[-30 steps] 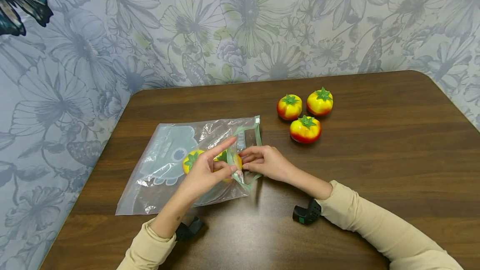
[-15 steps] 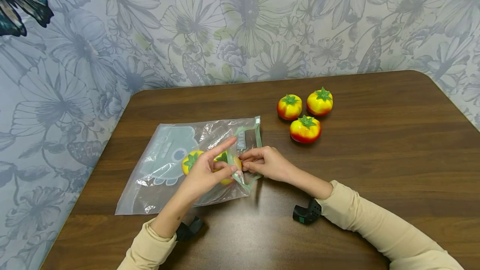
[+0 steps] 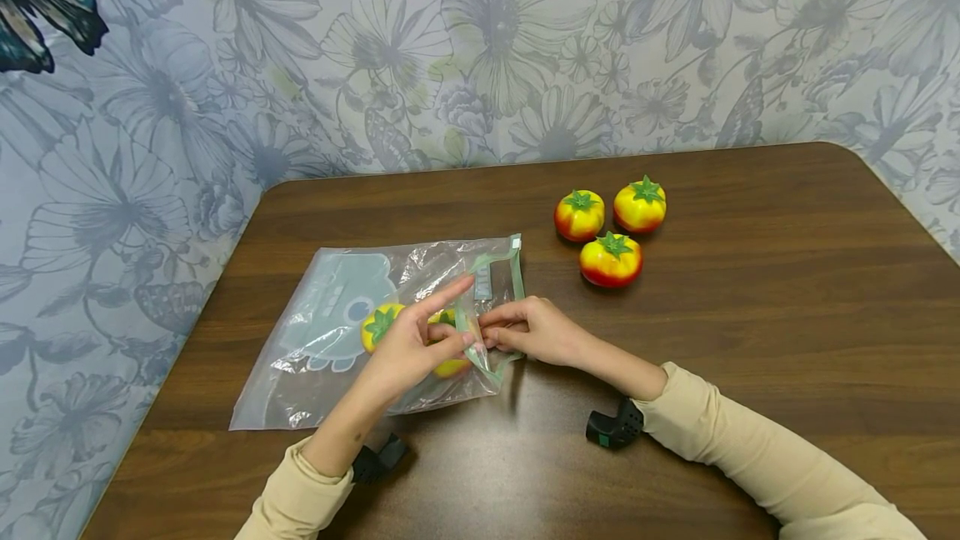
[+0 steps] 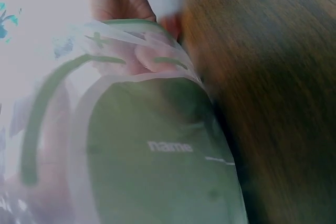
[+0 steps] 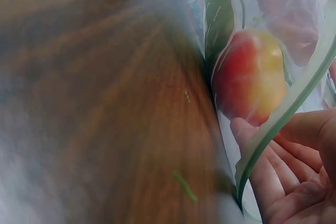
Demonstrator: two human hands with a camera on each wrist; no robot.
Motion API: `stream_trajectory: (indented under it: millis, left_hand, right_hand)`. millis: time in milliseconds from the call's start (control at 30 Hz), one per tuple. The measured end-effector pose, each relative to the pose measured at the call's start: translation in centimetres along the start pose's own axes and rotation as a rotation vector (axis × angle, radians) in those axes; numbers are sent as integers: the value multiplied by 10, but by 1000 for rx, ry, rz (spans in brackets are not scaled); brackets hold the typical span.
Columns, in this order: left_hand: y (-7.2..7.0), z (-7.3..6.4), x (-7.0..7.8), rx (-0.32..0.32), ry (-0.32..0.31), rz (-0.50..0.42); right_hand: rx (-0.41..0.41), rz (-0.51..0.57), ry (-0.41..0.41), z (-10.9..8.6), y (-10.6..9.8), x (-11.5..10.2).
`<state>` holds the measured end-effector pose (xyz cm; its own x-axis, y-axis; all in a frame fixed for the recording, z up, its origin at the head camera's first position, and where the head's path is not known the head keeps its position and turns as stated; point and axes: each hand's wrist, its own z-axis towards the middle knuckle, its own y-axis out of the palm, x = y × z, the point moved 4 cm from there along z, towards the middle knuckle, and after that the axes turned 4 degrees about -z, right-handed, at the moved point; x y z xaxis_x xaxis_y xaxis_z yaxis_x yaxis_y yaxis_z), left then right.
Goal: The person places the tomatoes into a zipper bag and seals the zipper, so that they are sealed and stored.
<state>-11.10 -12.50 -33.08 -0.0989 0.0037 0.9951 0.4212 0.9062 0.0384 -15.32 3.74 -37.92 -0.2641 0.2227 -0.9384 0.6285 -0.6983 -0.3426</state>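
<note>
As is seen in the head view, the clear bag [image 3: 288, 390] is laid flat on the brown table [image 3: 750, 290], with its mouth, edged by a green strip [image 3: 519, 273], turned toward the right hand [image 3: 543, 330]; by this placing, it seems, a short way in is given to that hand. The upper lip is pinched by the left hand [image 3: 411, 350] between thumb and bent fingers, with the index finger straight, probably so that the film is lifted. One toy tomato [image 3: 381, 326] is seen further in, and at least one yellow fruit [image 3: 450, 367] near the mouth is partly covered. Three other tomatoes [image 3: 611, 260] are grouped outside, well apart from the bag.

In the left wrist view, a green printed patch [image 4: 147, 124] with the word "name" is shown; from there the left hand's grip cannot be told.

In the right wrist view, the right hand's fingers are extended, wrapped round nothing; a fingertip is placed at a red-and-yellow tomato [image 5: 249, 77], perhaps as a push or support.
</note>
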Motion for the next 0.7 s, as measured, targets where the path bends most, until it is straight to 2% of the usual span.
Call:
stream_trajectory:
  millis: [167, 367, 700]
  left_hand:
    - [0, 0, 0, 2, 15, -3]
    - [0, 0, 0, 4, 18, 1]
    - [0, 0, 1, 1, 25, 6]
  right_hand:
    - [24, 15, 2, -4, -7, 0]
    - [73, 22, 1, -16, -28, -5]
    - [262, 102, -26, -51, -83, -18]
